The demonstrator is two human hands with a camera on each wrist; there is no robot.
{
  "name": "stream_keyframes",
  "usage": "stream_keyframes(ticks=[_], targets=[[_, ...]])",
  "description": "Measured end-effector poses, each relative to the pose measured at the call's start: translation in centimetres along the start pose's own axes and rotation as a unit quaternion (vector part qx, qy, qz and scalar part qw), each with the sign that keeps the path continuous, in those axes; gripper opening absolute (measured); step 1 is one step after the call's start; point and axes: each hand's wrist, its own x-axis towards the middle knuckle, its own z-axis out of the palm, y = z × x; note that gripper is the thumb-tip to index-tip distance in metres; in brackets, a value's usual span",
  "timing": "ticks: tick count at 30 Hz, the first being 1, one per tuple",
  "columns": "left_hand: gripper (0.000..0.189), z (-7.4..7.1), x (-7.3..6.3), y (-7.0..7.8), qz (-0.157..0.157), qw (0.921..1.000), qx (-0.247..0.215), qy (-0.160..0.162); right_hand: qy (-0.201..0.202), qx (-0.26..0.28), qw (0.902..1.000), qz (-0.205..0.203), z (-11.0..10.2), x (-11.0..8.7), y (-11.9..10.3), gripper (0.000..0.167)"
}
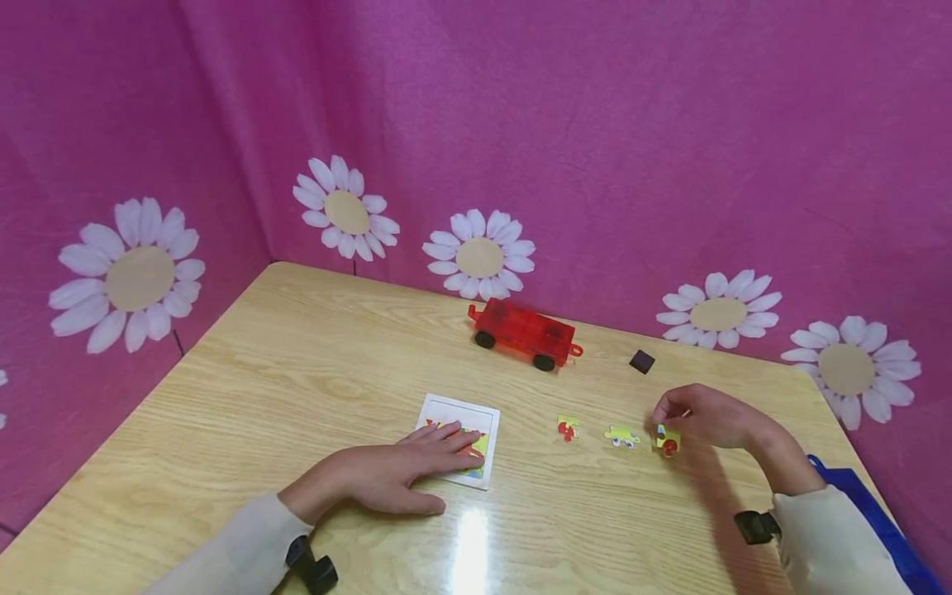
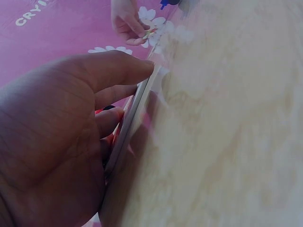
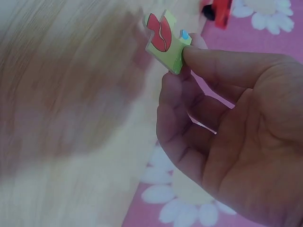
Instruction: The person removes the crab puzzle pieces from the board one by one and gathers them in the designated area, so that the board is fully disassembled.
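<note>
One puzzle piece (image 3: 165, 41) is pinched between the thumb and fingers of the right hand (image 1: 706, 416). Two loose pieces (image 1: 621, 437) lie on the table (image 1: 297, 355) between that hand and the board (image 1: 461, 411), where the left hand (image 1: 397, 473) rests, its fingers spread wide.

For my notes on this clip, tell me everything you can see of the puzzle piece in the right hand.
The puzzle piece is thin and flat, with a notched jigsaw outline and pale edges, perhaps card or thin wood. Its printed face is yellow-green, with a red shape split by a curving line and a small blue patch. The right hand pinches it near one edge. It is tilted and appears raised over the table, right of a loose piece in the head view.
</note>
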Motion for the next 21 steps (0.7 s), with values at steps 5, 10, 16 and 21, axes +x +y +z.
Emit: stream_keyframes(ticks=[5,10,16,21], targets=[[0.065,-0.1,-0.1,0.0,0.006,1.0000,0.004,0.002,-0.014,0.010,0.9998,0.011,-0.1,0.0,1.0,0.010],[0.065,0.0,0.0,-0.1,0.008,1.0000,0.005,0.002,-0.014,0.009,0.9997,0.018,0.1,0.1,1.5,0.010],[0.065,0.0,-0.1,-0.1,0.011,0.9999,0.006,0.004,-0.011,0.001,0.9999,0.006,0.4,0.1,1.9,0.009],[0.065,-0.1,-0.1,0.0,0.009,0.9999,0.005,0.004,-0.002,-0.003,0.9999,0.014,0.5,0.2,2.1,0.010]])
